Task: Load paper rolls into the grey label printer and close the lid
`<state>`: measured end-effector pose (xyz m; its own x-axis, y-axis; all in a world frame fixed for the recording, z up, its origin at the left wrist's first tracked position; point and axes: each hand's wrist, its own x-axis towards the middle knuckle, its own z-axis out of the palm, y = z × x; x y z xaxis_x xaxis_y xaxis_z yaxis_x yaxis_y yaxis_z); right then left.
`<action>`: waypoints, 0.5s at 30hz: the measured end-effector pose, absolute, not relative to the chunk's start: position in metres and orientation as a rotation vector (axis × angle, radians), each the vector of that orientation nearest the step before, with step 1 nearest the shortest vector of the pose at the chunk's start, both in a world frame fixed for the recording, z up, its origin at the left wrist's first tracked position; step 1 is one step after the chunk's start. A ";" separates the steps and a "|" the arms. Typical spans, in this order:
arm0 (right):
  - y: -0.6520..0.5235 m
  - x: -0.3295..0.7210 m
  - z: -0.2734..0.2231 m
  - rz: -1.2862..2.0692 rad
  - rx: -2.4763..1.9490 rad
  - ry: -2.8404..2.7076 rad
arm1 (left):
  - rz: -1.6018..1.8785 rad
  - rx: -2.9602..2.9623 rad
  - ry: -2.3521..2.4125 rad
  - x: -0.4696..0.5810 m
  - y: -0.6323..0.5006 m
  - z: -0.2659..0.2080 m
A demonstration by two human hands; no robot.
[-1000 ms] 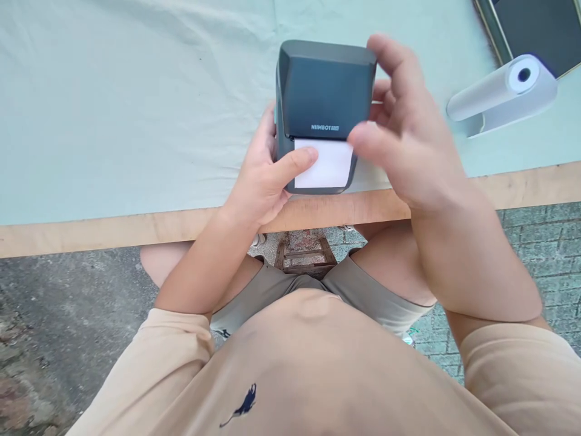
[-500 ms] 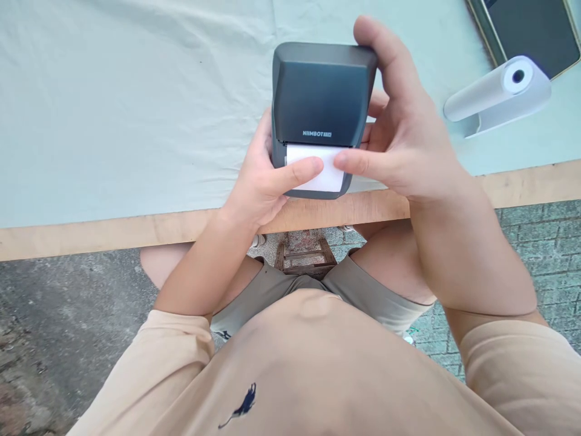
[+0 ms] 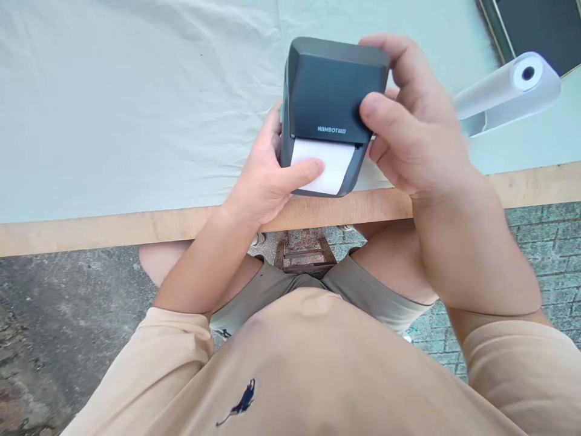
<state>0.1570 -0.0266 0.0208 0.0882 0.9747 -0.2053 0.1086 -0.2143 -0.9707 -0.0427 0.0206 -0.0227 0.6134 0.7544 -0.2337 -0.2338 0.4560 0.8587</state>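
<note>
Both of the person's arms are bent at the elbow, with the forearms reaching up and inward over the near edge of the worktop (image 3: 149, 229). The left forearm slants up to the right and ends in the left hand (image 3: 265, 172), which is curled round the lower left of a dark NIIMBOT device (image 3: 336, 91). Its thumb lies flat across the white paper (image 3: 336, 152) at the device's lower front, pointing right, while its fingers pass behind the left side, mostly hidden.

The right forearm slants up to the left. The right hand (image 3: 420, 130) is half closed in a C shape about the device's upper right: the index finger bends over the top corner, the thumb presses on the front cover near its right edge, and the other fingers fold in beside and behind that side.

The device is thus between the two hands, gripped by both, its front turned up toward the person and its upper end leaning slightly right. It is just above the worktop's wooden edge in view; whether its underside touches the pale cloth (image 3: 136, 121) cannot be told. Beyond the right hand, a partly unrolled white roll (image 3: 494, 88) lies beside a dark flat object (image 3: 544, 30).
</note>
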 end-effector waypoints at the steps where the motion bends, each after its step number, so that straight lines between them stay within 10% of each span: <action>1: -0.025 0.155 0.019 1.275 -1.433 -1.100 | 0.679 0.898 0.653 -0.043 0.020 -0.023; 15: -0.020 0.146 0.014 1.236 -1.386 -1.118 | 0.680 0.834 0.700 -0.035 0.020 -0.001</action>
